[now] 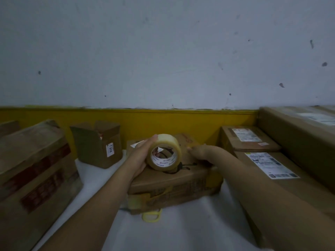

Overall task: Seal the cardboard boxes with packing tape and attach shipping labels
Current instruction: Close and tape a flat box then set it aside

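Observation:
A flat cardboard box (168,182) lies on the white table (181,232) in the middle of the head view, with tape strips on its front side. My left hand (139,156) grips a roll of clear packing tape (165,153) that stands on edge on the box's top. My right hand (199,151) rests on the top of the box to the right of the roll, fingers pointing left toward it. A white label (136,143) shows at the box's far left corner, partly hidden by my left hand.
Yellow-handled scissors (152,216) lie just in front of the box. A small open box (97,144) stands at the back left, a large taped box (34,174) at the left. Labelled boxes (268,163) are stacked at the right against a yellow and white wall.

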{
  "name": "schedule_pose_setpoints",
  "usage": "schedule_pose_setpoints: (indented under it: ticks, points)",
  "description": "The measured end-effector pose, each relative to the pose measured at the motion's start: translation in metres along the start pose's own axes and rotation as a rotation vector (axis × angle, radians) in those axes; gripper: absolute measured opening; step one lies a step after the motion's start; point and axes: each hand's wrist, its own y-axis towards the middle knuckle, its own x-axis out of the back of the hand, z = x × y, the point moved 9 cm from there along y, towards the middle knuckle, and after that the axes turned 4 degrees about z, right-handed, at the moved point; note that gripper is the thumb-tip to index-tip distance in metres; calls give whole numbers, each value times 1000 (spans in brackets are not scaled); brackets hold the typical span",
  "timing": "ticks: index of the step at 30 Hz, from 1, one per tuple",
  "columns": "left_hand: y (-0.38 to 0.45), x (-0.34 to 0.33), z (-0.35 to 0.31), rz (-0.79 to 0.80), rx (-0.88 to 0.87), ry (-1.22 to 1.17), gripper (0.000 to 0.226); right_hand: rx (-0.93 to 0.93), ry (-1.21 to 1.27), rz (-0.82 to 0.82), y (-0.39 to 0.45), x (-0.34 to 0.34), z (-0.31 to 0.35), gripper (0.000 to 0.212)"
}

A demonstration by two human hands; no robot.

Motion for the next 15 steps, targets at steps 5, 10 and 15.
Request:
schedule_pose_setpoints:
  ticks: [5, 10, 15]
  points:
    - [-3, -9, -45, 203, -39, 625, 57, -53, -41, -98, -1, -15, -7, 67]
    - [-21, 18, -88, 318, 69, 1323, 57, -73, -85, -112, 5, -17, -13, 67]
    - [-45, 69, -71, 253, 290, 1673, 63, -86, -147, -200, 6, -18, -11, 64]
